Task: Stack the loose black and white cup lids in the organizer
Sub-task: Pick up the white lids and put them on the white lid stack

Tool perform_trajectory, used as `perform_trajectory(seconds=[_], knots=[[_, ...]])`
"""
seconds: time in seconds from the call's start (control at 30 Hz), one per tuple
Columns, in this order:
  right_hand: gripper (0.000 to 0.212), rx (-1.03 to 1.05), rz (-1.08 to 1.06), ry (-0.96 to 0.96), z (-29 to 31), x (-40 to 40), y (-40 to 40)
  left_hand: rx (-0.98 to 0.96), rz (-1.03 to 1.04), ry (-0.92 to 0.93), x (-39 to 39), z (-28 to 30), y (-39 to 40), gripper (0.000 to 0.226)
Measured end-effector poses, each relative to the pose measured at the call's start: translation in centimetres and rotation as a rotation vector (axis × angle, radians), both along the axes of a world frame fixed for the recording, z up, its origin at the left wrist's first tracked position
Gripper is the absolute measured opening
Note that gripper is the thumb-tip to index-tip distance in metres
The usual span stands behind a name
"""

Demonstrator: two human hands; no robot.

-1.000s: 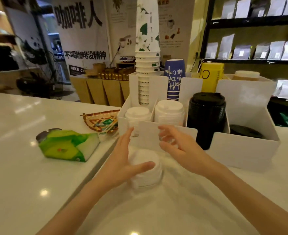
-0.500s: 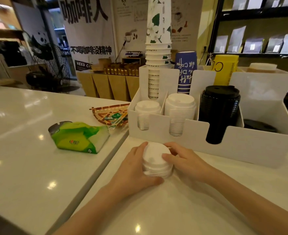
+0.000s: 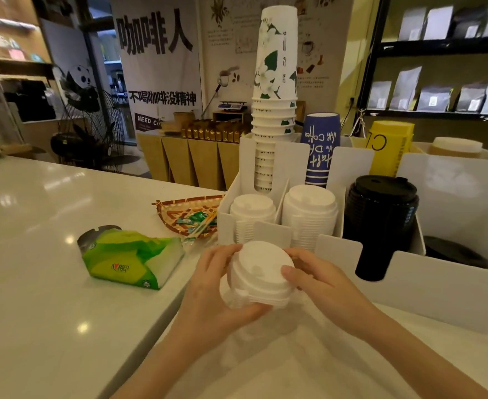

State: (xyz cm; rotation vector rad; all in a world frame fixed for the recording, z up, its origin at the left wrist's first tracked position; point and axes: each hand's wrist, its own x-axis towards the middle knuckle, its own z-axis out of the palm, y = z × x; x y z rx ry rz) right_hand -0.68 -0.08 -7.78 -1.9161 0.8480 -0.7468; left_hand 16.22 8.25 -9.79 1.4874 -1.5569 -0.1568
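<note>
head view: café interior behind, with posters, shelves of bags and a white table (image 3: 30, 283) in the foreground carrying the work. white organizer (image 3: 426, 295) stands at 1 o'clock from the hands, its front wall notched. loose white lids (image 3: 258, 276) form a short nested stack, held between both hands just in front of the organizer wall; whether its base rests on the table cannot be told. left hand (image 3: 208, 300) wraps the stack's left side and underside, thumb under the lower rim, closed firmly on it. right hand (image 3: 320, 283) presses the right side, thumb lying across the top lid, likewise closed on it. stack axis is roughly upright, tipped slightly toward the wearer. two white lid columns are already seated: small white column (image 3: 252, 213) at 12 o'clock from the grip, wide white column (image 3: 310, 208) at 1 o'clock. black lid column (image 3: 380, 214) sits further right, at 2 o'clock. judgement: the held stack lies directly below and before the two white bays; the coming move is up and forward, both hands equally near. tissue pack (image 3: 130, 259) lies at 9 o'clock, clear of the path.
</note>
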Motion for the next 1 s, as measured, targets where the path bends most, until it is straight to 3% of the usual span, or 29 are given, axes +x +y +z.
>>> perform_trajectory(seconds=[0.17, 0.4, 0.63, 0.8, 1.0], knots=[[0.036, -0.116, -0.020, -0.071, 4.6, 1.5, -1.9, -0.107, 0.059, -0.054, 1.1, 4.1, -2.8, 0.084], [0.040, -0.420, -0.048, 0.087, 11.0, 4.7, -6.2, -0.216, 0.175, -0.043, 3.0, 8.0, -7.6, 0.080], [0.044, -0.350, -0.017, 0.294, 11.1, 6.7, -9.9, -0.056, 0.287, 0.000, 3.6, 6.6, -11.2, 0.071], [0.042, -0.380, -0.001, 0.498, 10.0, 6.9, -11.1, 0.065, 0.283, -0.083, 4.2, 5.3, -12.1, 0.071], [0.042, -0.480, -0.027, 0.596, 9.2, 7.0, -11.2, 0.107, 0.312, -0.143, 4.3, 4.9, -12.2, 0.071]])
